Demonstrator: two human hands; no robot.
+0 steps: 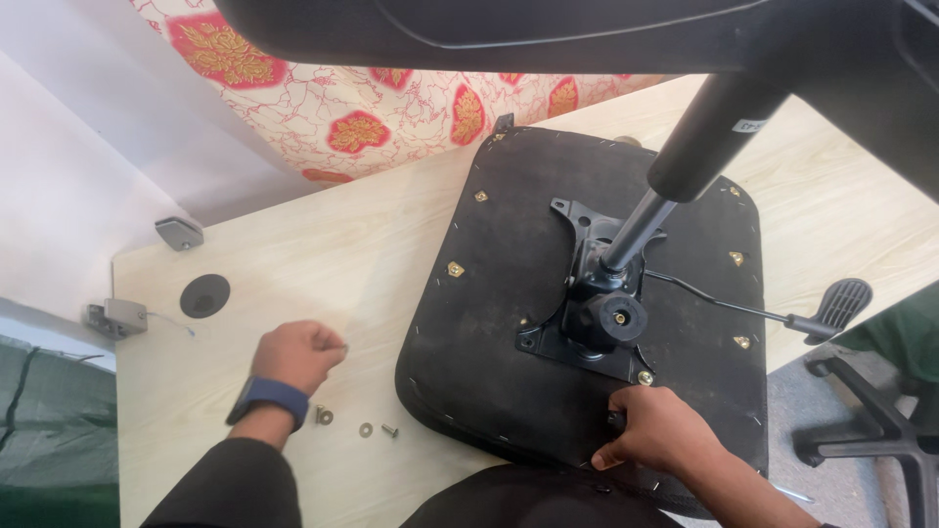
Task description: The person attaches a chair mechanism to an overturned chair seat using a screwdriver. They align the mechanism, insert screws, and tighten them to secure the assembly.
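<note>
The right hand is closing around a small dark tool handle, pressing it against the near edge of the upturned black seat base, just below a brass bolt on the metal mechanism plate. The left hand is curling into a fist above the counter; whether it is holding anything, I cannot tell. Just beside its wrist, a nut, washer and screw are lying loose.

The upturned chair seat lies on the desk, loose screws left of it.
</note>
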